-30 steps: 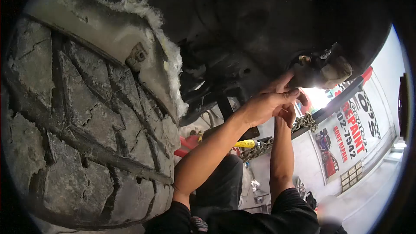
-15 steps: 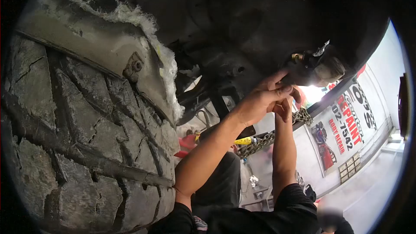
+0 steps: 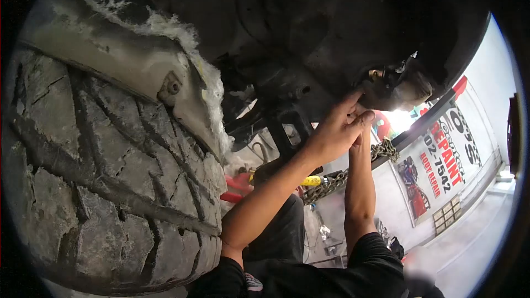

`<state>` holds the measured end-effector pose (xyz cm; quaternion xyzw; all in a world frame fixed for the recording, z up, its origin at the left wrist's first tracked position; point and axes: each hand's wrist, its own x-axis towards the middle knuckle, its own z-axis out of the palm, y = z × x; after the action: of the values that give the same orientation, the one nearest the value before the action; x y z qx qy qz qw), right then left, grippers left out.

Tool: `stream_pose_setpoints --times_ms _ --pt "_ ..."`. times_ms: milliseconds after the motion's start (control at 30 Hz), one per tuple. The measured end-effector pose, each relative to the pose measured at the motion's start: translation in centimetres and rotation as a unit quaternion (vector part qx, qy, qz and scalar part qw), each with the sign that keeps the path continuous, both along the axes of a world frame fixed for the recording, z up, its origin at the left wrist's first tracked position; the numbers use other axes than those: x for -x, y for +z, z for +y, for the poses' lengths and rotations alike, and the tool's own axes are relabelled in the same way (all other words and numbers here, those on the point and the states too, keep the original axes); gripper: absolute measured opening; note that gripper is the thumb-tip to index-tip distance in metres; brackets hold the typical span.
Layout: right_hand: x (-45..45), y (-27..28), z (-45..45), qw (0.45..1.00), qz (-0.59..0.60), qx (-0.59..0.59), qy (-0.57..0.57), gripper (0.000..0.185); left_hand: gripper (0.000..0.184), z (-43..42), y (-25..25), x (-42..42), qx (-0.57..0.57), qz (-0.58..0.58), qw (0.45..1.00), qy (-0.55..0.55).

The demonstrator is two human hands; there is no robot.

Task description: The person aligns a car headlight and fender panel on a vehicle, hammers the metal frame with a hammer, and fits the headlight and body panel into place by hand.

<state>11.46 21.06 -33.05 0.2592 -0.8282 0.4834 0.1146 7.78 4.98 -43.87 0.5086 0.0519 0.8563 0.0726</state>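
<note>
My left hand [image 3: 338,133] is raised beneath the dark underside of a vehicle [image 3: 309,27]. Its index finger reaches up to a dark fitting [image 3: 378,96], and the thumb is bent in toward the fingers; whatever lies between them is too small to make out. My right hand [image 3: 364,137] is mostly hidden behind the left one, at the top of the upright right forearm. Just right of the fingertips is a cylindrical part [image 3: 417,89] with a bright glare below it.
A large worn tyre [image 3: 110,187] fills the left side, under a panel [image 3: 110,55] with frayed fibrous edging. Behind the arms are a chain [image 3: 328,187], a yellow handle [image 3: 313,180] and a red object [image 3: 237,185]. A lettered banner [image 3: 436,160] hangs at the right.
The view has shifted slightly. My left thumb and fingers have drawn closer together near the fitting, and the right hand's fingers, seen before beside the left thumb, are now mostly hidden.
</note>
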Motion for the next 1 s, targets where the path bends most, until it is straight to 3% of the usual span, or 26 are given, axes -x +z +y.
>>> stream_pose_setpoints --times_ms 200,400,700,800,1000 --pt "0.4 -1.3 1.1 0.995 0.015 0.089 -0.036 0.044 0.067 -0.4 -0.3 -0.2 0.052 0.010 0.998 -0.013" --pt "0.9 -2.1 1.4 0.990 0.014 0.130 -0.048 0.044 0.072 -0.6 -0.5 1.0 -0.047 0.096 0.961 -0.257" --pt "1.2 -2.3 2.3 0.983 0.020 0.170 -0.064 0.044 0.067 -0.2 -0.6 0.6 -0.005 0.051 0.973 -0.223" --pt "1.1 -2.3 2.5 0.981 0.024 0.182 -0.068 0.044 0.067 -0.1 -0.3 0.6 -0.086 0.045 0.953 -0.288" --pt "0.9 -2.9 2.7 0.975 0.024 0.208 -0.071 0.044 0.070 -0.9 -0.9 0.7 -0.068 0.117 0.953 -0.272"
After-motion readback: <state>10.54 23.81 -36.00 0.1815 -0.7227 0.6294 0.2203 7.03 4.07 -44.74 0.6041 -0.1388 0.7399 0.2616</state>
